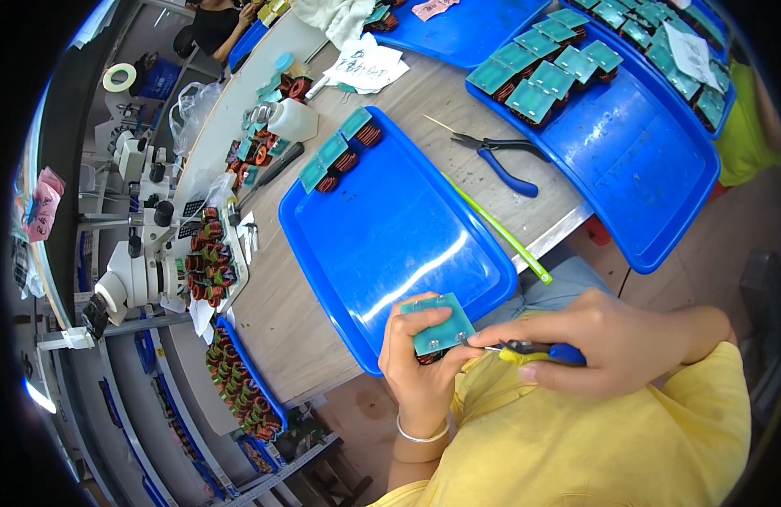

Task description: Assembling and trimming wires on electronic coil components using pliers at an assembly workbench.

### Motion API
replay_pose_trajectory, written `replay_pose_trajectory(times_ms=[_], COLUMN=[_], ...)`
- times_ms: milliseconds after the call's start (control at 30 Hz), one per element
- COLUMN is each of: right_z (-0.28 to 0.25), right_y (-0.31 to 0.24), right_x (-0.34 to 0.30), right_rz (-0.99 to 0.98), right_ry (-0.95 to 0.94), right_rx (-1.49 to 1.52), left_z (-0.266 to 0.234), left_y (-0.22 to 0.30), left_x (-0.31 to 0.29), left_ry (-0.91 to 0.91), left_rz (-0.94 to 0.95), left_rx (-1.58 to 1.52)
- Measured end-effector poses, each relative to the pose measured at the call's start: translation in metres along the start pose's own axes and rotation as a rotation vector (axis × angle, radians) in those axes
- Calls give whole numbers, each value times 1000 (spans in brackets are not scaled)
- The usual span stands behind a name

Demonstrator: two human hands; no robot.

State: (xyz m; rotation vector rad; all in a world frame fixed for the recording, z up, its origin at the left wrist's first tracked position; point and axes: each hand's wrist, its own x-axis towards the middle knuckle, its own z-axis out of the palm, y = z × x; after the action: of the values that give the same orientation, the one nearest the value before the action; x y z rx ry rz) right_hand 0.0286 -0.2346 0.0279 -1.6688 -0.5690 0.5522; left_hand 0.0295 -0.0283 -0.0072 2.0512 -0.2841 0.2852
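My left hand (pixel 420 367) is wrapped around a small green circuit board (pixel 438 324) with a copper-wound coil (pixel 427 358) under it, held in the air just off the near corner of the blue tray (pixel 390 245), over my lap. Thumb and fingers pinch the board by its edges, the flat green face turned up toward me and tilted a little to the right. My right hand (pixel 610 342) is closed on a small cutter with blue and yellow handles (pixel 543 351), its tip touching the board's near right edge.

I judge the piece light and stiff, but not forgiving: the thin board could crack and the winding could scuff, so the edges are the place to hold (never the coil wire). It is nearly square, so there is hardly a long axis; the coil points down into my palm. The cutter lies left to right, nose toward the board
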Motion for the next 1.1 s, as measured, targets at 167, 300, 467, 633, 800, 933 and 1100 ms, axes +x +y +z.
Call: replay_pose_trajectory(times_ms=[167,300,467,633,800,933,1100], right_z=[-1,-6,-5,-7,-1,-17,-12], right_y=[3,0,-6,-6,4,-9,-5], right_x=[5,-1,2,0,-1,-1,-7], right_rz=[-128,-90,49,101,-4,-16,183], right_ry=[514,204,-27,-58,238,420,124], right_rx=[-154,121,42,14,-157,137,351], left_z=[-1,-1,-3,0,4,-4,-22], left_y=[4,2,0,2,6,0,1], left_x=[-4,-5,-4,-4,-5,-10,-5], left_ry=[-8,-74,-126,-102,-66,-247,-674], left_rz=[-225,-340,-271,-202,-228,-493,-708], left_rx=[-182,-387,-386,-275,-156,-598,-903])
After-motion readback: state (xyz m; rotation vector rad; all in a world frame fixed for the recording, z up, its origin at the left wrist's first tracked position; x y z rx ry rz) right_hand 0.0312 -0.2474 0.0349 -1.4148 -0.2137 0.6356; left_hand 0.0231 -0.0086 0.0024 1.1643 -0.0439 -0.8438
